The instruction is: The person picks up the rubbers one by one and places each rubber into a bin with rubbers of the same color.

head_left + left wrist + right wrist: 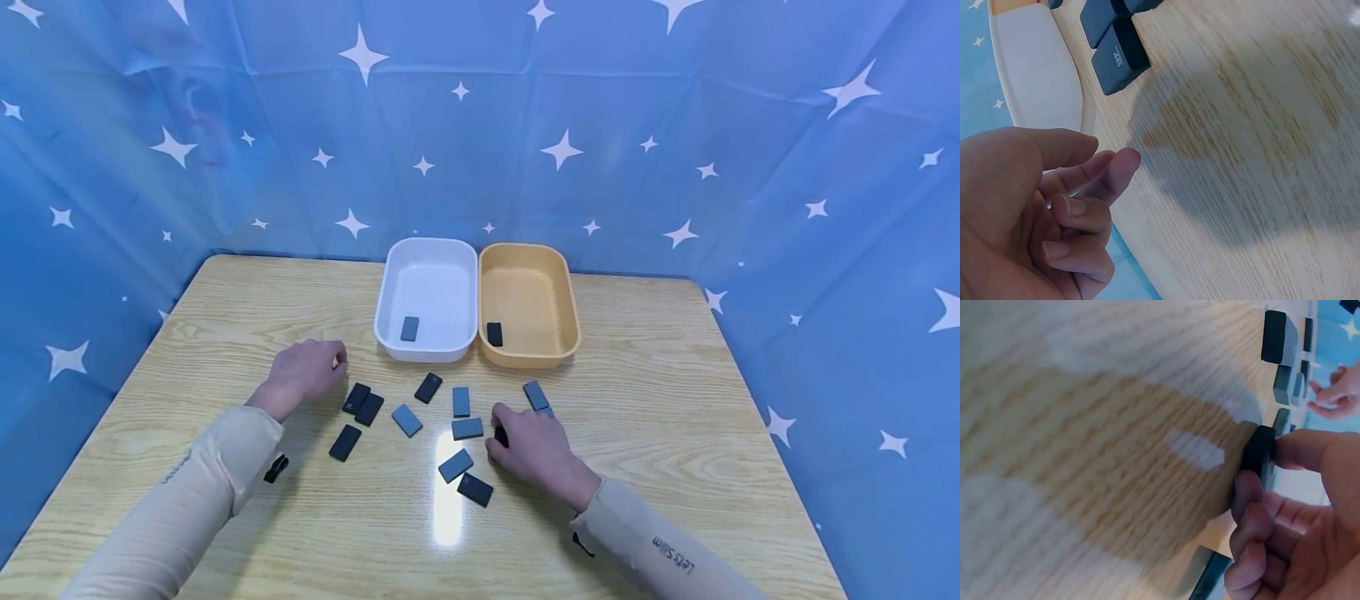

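Note:
My right hand (536,446) pinches a small black rectangular block (1259,449) between thumb and fingers, low over the wooden table. Just past that hand lies a blue-grey block (536,395), with another partly hidden by the hand. My left hand (303,375) holds nothing; its fingers are loosely bent, thumb and index finger apart. Nearest to it are two touching black blocks (356,398), one marked with a small white print in the left wrist view. Several more blue-grey blocks (467,428) and black blocks (476,489) lie scattered between the hands.
A white bin (427,283) stands at the table's back with one blue-grey block (409,328) inside. Against its right side sits an orange bin (528,292) holding one black block (494,334). Behind the table (660,400) hangs a blue star-patterned curtain (480,117).

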A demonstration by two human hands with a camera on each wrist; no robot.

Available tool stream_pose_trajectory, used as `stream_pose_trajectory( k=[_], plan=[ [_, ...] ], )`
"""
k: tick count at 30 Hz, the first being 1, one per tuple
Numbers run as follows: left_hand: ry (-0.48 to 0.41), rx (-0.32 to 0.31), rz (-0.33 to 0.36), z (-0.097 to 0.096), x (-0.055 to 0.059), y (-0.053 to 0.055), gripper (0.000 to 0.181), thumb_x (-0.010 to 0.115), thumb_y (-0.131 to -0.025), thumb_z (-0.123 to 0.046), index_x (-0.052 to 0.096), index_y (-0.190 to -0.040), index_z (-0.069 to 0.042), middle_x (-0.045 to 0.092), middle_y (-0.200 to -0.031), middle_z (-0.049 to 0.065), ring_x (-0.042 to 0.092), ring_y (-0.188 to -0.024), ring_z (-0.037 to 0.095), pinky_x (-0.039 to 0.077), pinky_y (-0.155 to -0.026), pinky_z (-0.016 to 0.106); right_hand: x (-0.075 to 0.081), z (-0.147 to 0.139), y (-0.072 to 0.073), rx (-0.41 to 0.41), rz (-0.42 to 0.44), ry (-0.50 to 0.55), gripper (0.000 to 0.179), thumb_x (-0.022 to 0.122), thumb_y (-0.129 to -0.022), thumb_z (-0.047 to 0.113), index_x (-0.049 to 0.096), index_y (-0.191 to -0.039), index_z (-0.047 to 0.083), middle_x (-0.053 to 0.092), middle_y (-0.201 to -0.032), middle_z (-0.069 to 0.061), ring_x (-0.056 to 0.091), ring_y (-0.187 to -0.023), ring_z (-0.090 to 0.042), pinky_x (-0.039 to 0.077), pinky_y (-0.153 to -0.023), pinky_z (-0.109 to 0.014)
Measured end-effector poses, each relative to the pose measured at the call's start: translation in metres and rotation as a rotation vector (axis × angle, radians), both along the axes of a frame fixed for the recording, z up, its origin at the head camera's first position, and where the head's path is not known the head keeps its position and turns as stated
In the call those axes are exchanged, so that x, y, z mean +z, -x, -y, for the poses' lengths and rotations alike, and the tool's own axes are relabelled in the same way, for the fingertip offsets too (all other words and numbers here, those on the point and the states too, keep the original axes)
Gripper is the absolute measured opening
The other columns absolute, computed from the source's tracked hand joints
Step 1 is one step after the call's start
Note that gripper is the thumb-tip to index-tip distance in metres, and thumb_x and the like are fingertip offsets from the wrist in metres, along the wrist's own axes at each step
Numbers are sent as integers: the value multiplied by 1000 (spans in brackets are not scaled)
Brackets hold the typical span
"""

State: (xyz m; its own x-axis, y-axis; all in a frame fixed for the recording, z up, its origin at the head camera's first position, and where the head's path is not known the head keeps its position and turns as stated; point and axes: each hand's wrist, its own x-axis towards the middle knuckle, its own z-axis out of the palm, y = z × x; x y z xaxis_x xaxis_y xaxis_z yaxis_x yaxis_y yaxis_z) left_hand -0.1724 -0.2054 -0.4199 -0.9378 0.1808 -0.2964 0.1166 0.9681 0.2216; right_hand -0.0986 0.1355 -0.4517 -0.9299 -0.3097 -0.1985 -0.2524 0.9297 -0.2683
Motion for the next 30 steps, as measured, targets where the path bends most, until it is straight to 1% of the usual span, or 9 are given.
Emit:
stream_pose_trajectory(
  k=[9,17,23,30],
  plan=[
    [3,2,5,-1,1,-1,24,47,-97,-23,64,-108,-10,54,-68,4,49,-60,19,37,-51,31,7,-2,4,33,36,-27,16,64,-84,31,60,-96,20,57,-70,3,49,-60,-15,35,-51,-31],
    [-6,3,3,-3,1,-3,23,48,-97,-24,64,-108,-11,53,-66,3,48,-57,19,37,-50,31,14,-4,8,14,49,-19,15,63,-84,30,62,-96,20,58,-72,3,49,-62,-15,37,-52,-30],
    [-1,-2,-17,-3,0,-2,25,48,-97,-24,64,-111,-11,55,-69,4,50,-60,20,38,-50,32,22,-5,14,-10,28,-29,15,63,-83,29,61,-95,21,58,-73,1,50,-62,-17,37,-52,-30],
    [4,2,-19,-2,0,-2,25,48,-98,-25,64,-112,-12,57,-72,4,51,-61,20,38,-51,32,33,-9,18,3,-29,-27,11,62,-83,27,60,-92,21,57,-72,2,49,-61,-16,36,-51,-30]
  ],
)
